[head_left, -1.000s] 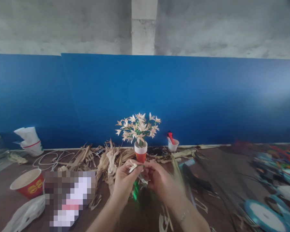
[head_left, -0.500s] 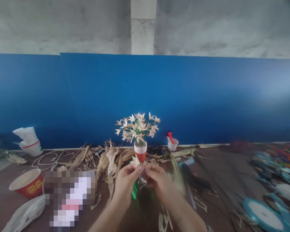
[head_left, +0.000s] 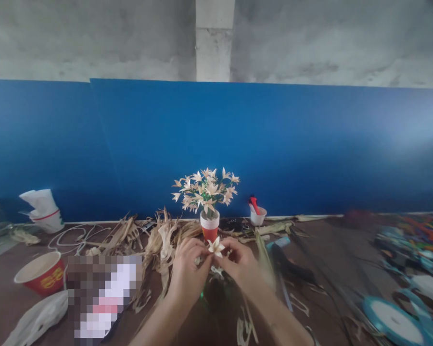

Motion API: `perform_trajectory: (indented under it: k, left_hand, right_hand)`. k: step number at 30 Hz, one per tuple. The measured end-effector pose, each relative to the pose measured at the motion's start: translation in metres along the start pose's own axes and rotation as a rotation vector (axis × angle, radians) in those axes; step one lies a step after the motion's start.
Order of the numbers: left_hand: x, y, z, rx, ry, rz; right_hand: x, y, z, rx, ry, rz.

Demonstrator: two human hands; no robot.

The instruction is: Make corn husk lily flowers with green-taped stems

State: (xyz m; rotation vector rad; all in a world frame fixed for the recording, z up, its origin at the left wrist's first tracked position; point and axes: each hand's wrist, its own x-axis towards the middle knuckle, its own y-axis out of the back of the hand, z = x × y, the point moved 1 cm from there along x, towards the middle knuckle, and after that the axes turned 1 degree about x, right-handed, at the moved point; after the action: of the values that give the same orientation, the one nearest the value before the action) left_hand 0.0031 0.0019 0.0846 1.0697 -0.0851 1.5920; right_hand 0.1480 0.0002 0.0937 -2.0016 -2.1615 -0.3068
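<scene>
Between my two hands is a small cream flower (head_left: 215, 247) with pointed petals, seemingly made of corn husk. My left hand (head_left: 192, 266) pinches it from the left, thumb and forefinger together at its base. From the right, my right hand (head_left: 240, 262) has its thumb and forefinger closed at the flower's edge. Just behind stands a red and white pot (head_left: 210, 225) holding a bunch of similar pale flowers (head_left: 208, 190) on green stems. A dark, glossy green thing lies below my hands, too blurred to name.
Dried corn husks (head_left: 164, 240) lie along the table's back. At left are a red paper bowl (head_left: 45, 276), a white cup (head_left: 47, 218) and a white cable (head_left: 75, 238). A small white cup (head_left: 258, 216) stands back right; a blue ribbon spool (head_left: 391, 319) lies front right.
The cream flower has shifted slightly right and turned its open face toward me. My fingers have changed their hold around its base, and the right hand has tilted over a little.
</scene>
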Motion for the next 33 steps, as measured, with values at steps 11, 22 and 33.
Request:
perform_trajectory:
  k: [11, 22, 33]
  left_hand:
    - [-0.003, 0.005, 0.008, 0.168, -0.164, 0.022]
    - [-0.002, 0.006, 0.002, 0.204, -0.239, -0.008]
    - [-0.004, -0.001, -0.005, 0.122, -0.166, -0.055]
  right_hand:
    - [0.001, 0.006, -0.011, 0.228, -0.227, -0.065]
    - [0.001, 0.009, -0.011, 0.183, -0.225, -0.055]
    - [0.009, 0.017, 0.008, 0.135, -0.193, -0.076]
